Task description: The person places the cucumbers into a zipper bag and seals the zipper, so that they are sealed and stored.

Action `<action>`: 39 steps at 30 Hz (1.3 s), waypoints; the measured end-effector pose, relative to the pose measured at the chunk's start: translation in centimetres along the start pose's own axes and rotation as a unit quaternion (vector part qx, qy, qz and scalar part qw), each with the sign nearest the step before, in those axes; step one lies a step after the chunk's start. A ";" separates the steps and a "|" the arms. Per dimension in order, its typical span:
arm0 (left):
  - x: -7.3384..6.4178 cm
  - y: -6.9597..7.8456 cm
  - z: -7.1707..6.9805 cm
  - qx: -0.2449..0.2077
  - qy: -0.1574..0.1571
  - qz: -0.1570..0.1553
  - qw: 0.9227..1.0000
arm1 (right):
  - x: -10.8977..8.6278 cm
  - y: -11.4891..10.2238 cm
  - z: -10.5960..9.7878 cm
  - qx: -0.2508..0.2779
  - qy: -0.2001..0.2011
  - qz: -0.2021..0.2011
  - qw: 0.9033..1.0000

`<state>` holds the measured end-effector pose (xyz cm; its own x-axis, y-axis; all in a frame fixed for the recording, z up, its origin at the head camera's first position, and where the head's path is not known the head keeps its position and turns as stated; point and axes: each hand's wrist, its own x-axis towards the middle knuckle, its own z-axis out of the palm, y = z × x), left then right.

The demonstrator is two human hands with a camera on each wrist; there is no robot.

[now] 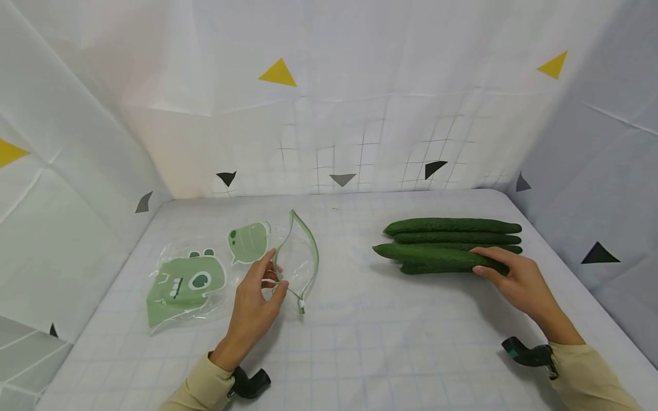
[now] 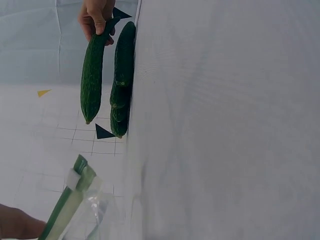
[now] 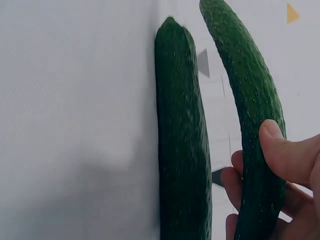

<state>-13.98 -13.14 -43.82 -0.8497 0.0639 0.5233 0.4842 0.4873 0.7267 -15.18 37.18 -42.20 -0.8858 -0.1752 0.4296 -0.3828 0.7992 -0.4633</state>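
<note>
My right hand (image 1: 519,279) grips a cucumber (image 1: 426,254) near one end, its thumb on the near side. The right wrist view shows that cucumber (image 3: 252,90) raised off the table, beside another cucumber (image 3: 182,130) lying there. Several more cucumbers (image 1: 452,225) lie side by side just behind and below it. On the left, my left hand (image 1: 257,305) pinches the rim of a clear slider zip bag (image 1: 187,279) printed with green cartoon figures. The bag's green-edged mouth gapes towards the right, and its white slider (image 2: 73,179) sits at the near end.
A white gridded sheet covers the table (image 1: 360,342). White cloth walls (image 1: 360,68) with yellow, black and grey triangles stand at the back and both sides. Black wrist mounts (image 1: 252,383) stick out from both sleeves.
</note>
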 end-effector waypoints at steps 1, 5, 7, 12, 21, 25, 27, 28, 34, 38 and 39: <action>0.0 0.0 0.0 -0.001 0.000 0.000 1.000 | 0.2 -0.2 0.1 0.005 -0.003 0.001 1.000; 0.0 -0.1 0.1 -0.002 -0.002 0.001 1.000 | 1.1 -1.0 0.5 0.024 -0.013 -0.003 1.000; 0.0 -0.1 0.0 0.000 -0.002 0.002 1.000 | 1.5 -1.4 0.7 0.028 -0.016 -0.005 0.999; -0.1 -0.1 0.0 0.011 -0.002 0.005 1.000 | 2.3 -2.6 1.4 0.035 -0.024 0.002 0.999; -0.2 -0.1 0.1 0.017 -0.001 0.004 1.000 | 3.9 -4.5 2.9 0.060 -0.025 -0.010 0.998; -0.3 -0.1 0.1 0.015 -0.002 0.001 1.000 | 4.4 -5.2 3.7 0.077 -0.033 -0.003 0.996; -0.4 -0.1 0.1 0.014 -0.002 0.000 1.000 | 4.7 -5.6 4.1 0.093 -0.040 0.007 0.995; -0.4 -0.1 0.2 0.014 -0.002 -0.001 1.000 | 4.8 -5.8 4.3 0.099 -0.043 0.012 0.994; -0.3 -0.1 0.2 0.018 -0.001 0.000 1.000 | 5.6 -6.9 5.2 0.115 -0.049 0.028 0.992; -0.3 -0.1 0.2 0.017 0.000 0.004 1.000 | 5.9 -7.5 5.8 0.118 -0.052 0.025 0.991; -0.3 -0.1 0.2 0.016 0.000 0.005 1.000 | 6.0 -7.6 6.0 0.118 -0.053 0.024 0.991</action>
<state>-13.79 -12.97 -44.15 -0.8447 0.0689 0.5308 0.4860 0.5142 0.7067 -19.13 26.56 -40.75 -0.9223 -0.2092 0.3249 -0.3790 0.6539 -0.6548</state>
